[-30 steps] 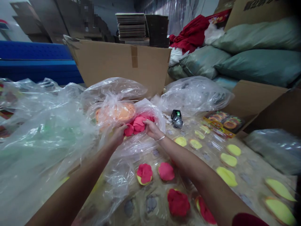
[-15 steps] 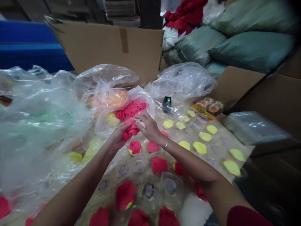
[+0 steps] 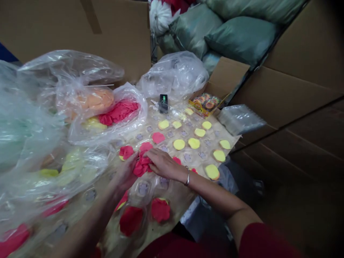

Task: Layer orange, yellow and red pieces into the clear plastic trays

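Observation:
My left hand [image 3: 127,171] is closed around a small bunch of soft red petal-shaped pieces [image 3: 141,166], low over the middle of the table. My right hand [image 3: 162,164], with a silver bracelet at the wrist, has its bent fingers closed on the same bunch from the right. Under and about the hands, clear plastic moulds hold stacked pieces: a red piece [image 3: 158,137] lies just beyond, and a scalloped red one [image 3: 160,210] lies nearer me. Yellow rounds [image 3: 194,143] sit in moulds to the right. My fingertips are partly hidden among the red pieces.
An open plastic bag of red pieces [image 3: 122,110] lies behind my hands, beside bagged orange pieces [image 3: 95,98]. Clear plastic sheeting [image 3: 24,125] covers the left. A small black device [image 3: 163,104], an open carton [image 3: 228,73] and stacked clear packs [image 3: 240,119] stand farther back.
Both hands have come away from the bag of red pieces, with the bunch between them, and are now over the moulds. The view has turned right and tilted down.

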Motion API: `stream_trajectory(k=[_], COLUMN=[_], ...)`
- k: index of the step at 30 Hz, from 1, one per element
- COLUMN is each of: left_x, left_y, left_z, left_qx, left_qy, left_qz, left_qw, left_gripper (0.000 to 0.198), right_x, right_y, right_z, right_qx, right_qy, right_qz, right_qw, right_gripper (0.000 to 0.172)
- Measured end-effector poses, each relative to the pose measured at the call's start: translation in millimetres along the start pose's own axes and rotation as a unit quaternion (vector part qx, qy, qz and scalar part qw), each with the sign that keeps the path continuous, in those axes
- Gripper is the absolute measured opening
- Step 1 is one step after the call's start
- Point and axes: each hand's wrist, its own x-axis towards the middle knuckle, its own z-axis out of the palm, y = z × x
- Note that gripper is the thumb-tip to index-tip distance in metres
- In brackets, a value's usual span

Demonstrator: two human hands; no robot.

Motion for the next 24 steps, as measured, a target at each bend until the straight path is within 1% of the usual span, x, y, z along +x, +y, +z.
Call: stream_trajectory(k=[3,7,9,10,12,13,15,17,20,22,24], left_x=[-1,-3,-6,-8,-13,-15,-20,-26,-36,-42,-46], left_y=[-20,-40,-47,-50,-56,-59,-63,-66,-70,-74,-79], left_z=[10.0,22.8,26.8,28.0,29.2,29.7,31.2,34.3,39.8,41.6,41.0], left_qx=[0.008,-0.014,-0.029,-0.031,-0.03,-0.03,-0.033,-0.036,-0.027,-0.011,0.01], left_qy=[0.002,0.035,0.038,0.038,0.039,0.041,0.047,0.057,0.083,0.095,0.097], left_qz=[-0.014,0.0,0.014,0.016,0.016,0.017,0.021,0.019,0.022,0.038,0.057], left_qw=[1.0,0.999,0.999,0.999,0.999,0.999,0.998,0.998,0.996,0.995,0.994], left_gripper=[0.01,0.01,0.01,0.009,0.004,0.002,0.006,0.008,0.005,0.01,0.016], right_x=[-25,-52,-64,-68,-77,-81,-88,-95,-105,-110,-115], right_y=[-6,-12,-16,-18,-21,-22,-24,-26,-29,-33,-36], right_z=[-4,-9,-10,-10,-10,-9,-6,-2,2,3,3], right_qx=[0.046,0.096,0.084,0.065,0.009,-0.02,-0.062,-0.074,-0.053,-0.034,-0.023], right_qy=[-0.001,0.06,0.08,0.088,0.1,0.105,0.106,0.103,0.124,0.132,0.131], right_qz=[0.049,0.116,0.131,0.125,0.083,0.052,-0.01,-0.045,-0.029,-0.009,-0.004], right_qw=[0.998,0.987,0.984,0.986,0.992,0.993,0.992,0.991,0.99,0.991,0.991], right_gripper=[0.017,0.031,0.025,0.019,0.009,0.009,0.015,0.019,0.022,0.023,0.018])
